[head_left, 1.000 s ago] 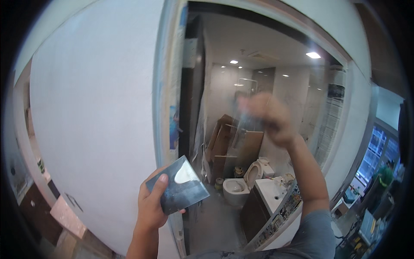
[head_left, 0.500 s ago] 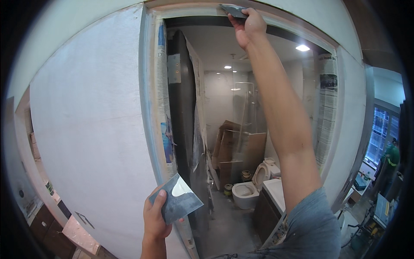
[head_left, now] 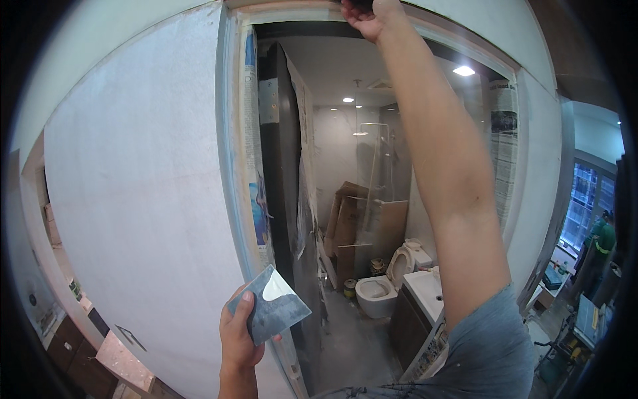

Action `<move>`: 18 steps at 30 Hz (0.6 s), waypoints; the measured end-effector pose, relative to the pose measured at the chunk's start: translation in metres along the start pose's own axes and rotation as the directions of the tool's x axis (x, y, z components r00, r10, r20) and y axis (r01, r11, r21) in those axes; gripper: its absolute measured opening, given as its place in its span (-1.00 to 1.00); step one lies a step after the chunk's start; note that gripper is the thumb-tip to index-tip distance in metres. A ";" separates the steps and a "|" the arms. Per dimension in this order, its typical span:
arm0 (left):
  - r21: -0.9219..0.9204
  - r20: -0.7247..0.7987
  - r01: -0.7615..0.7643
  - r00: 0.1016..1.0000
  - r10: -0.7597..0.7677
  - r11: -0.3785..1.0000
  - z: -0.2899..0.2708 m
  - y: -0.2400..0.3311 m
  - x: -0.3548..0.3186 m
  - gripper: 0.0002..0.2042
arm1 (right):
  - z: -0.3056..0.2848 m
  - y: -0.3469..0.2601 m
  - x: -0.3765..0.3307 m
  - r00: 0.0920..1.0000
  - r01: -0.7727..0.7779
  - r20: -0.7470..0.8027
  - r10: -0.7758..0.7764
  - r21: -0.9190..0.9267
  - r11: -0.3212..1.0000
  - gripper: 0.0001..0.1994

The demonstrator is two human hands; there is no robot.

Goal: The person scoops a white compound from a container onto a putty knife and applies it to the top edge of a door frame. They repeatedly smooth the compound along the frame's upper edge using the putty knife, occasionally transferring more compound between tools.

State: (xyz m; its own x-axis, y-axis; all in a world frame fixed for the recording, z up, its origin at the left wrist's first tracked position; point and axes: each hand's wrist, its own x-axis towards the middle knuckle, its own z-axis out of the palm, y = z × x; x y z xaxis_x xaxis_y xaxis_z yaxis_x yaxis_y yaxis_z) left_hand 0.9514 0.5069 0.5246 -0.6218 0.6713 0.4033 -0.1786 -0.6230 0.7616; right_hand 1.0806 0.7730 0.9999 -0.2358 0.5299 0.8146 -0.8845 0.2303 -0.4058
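On your far left the pale plastered wall (head_left: 139,193) fills the view and ends at the masked door frame (head_left: 232,166). Low against that edge, your left hand (head_left: 238,336) grips one flat grey plate (head_left: 269,312) smeared with filler, thumb on top, fingers clenched beneath it; it hangs just in front of the frame's lower part. One strip of printed paper with blue patches (head_left: 256,193) is taped down the left jamb, and beside it stands the dark door leaf (head_left: 282,179), opened inward. Through the doorway the bathroom floor gives a narrow lane: several brown cardboard sheets (head_left: 349,223) lean at the back, one white toilet (head_left: 382,289) sits near one white basin (head_left: 425,292) on a dark cabinet. Your right arm rises across the opening; your right hand (head_left: 369,14) is closed at the top edge of the frame on something dark, cut off by the rim, so you cannot tell what. A second printed sheet (head_left: 503,149) covers the right jamb.
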 end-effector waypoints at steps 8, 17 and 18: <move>-0.015 0.005 0.013 1.000 -0.013 1.000 -0.005 0.001 -0.006 -0.50 | 0.009 -0.025 -0.034 0.998 -0.059 -0.043 0.052 -0.169 0.984 -0.64; -0.024 -0.007 0.025 1.000 -0.025 0.999 -0.007 0.002 -0.005 -0.50 | 0.006 -0.053 -0.054 0.997 -0.039 -0.070 0.036 -0.046 0.998 -0.65; -0.020 -0.016 0.023 1.000 -0.023 1.000 -0.007 0.003 -0.005 -0.50 | 0.007 -0.050 -0.056 0.997 -0.033 -0.064 0.032 -0.015 0.999 -0.66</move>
State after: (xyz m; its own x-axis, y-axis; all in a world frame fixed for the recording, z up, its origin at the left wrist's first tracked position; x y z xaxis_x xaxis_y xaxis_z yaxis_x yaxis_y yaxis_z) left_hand 0.9484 0.4986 0.5209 -0.6298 0.6788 0.3776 -0.2079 -0.6157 0.7601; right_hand 1.1353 0.7259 0.9778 -0.2379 0.5884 0.7728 -0.8700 0.2247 -0.4389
